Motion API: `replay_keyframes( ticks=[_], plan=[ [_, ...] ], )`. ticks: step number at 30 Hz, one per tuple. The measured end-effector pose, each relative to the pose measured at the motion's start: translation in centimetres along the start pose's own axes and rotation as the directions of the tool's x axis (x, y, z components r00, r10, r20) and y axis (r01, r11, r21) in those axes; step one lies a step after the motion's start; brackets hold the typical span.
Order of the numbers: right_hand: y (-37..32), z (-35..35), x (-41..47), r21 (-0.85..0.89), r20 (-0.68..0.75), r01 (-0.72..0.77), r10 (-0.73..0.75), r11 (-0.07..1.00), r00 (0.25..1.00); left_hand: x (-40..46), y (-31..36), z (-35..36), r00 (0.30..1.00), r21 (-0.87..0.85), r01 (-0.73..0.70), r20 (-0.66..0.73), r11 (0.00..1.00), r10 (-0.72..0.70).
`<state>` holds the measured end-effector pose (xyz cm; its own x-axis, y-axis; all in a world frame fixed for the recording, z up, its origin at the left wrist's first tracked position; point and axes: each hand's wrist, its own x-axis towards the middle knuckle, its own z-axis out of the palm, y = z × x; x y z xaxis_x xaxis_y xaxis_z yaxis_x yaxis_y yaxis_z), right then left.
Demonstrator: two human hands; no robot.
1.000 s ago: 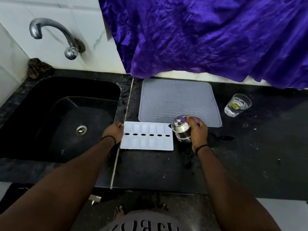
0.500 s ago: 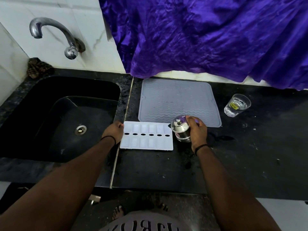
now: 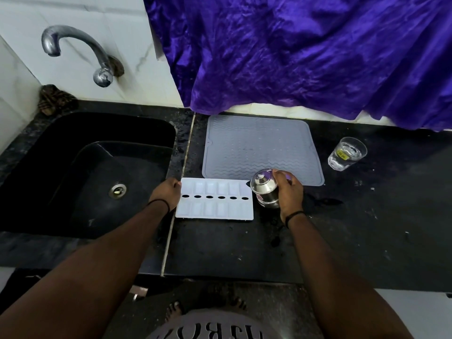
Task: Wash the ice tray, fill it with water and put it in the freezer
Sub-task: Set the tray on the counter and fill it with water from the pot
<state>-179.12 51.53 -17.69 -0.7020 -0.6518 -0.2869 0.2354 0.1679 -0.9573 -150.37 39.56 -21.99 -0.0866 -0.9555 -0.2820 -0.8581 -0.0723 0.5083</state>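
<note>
Around steel pot (image 3: 265, 189), right fingers (image 3: 281, 176).

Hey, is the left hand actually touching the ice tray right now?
Touching. In the head view the left hand rests against the left short edge of the ice tray, with no countertop visible between them.

Both forearms are bare, with no sleeves in sight. A thin black band circles the wrist just behind the left hand (image 3: 166, 194), and a like band circles the wrist behind the right hand (image 3: 289, 194). At the near edge shows a grey shirt (image 3: 208, 325) with dark lettering, and bare toes (image 3: 175, 311) beside it.
</note>
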Motion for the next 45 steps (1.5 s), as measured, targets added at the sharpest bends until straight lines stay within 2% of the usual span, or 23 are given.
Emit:
replay_keyframes(
  ticks=[37, 45],
  plan=[
    [-0.7, 0.5, -0.6, -0.080, -0.046, 0.015, -0.019, 0.997, 0.999, -0.2, 0.1, -0.1, 1.000, 0.027, 0.002, -0.005, 1.000, -0.002],
    [-0.9, 0.1, -0.8, -0.008, -0.026, 0.006, -0.006, 1.000, 1.000, -0.1, 0.0, -0.2, 1.000, 0.016, -0.011, 0.000, 1.000, 0.011]
  ],
)
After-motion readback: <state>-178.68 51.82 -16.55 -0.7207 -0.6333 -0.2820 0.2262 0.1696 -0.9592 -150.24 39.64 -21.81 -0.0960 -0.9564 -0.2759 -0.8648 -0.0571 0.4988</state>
